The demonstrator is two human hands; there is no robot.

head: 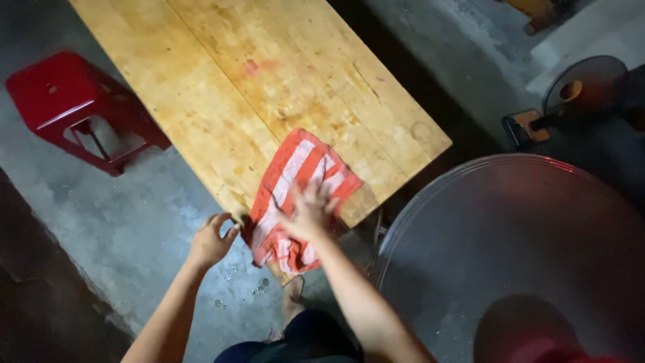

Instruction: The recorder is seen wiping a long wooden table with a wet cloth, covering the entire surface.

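An orange and white striped cloth [295, 181] lies on the near corner of a long wooden table [269, 87], hanging partly over the edge. My right hand [310, 212] presses flat on the cloth with fingers spread, blurred by motion. Just off the table's edge to the left, my left hand [211, 240] is cupped with fingers curled, close to the cloth's hanging end; whether it holds anything is unclear.
A red plastic stool [74, 107] stands on the concrete floor left of the table. A round metal tabletop [510, 255] fills the right side. A dark fan [581, 87] on a base sits at the far right. Small debris lies on the floor below my hands.
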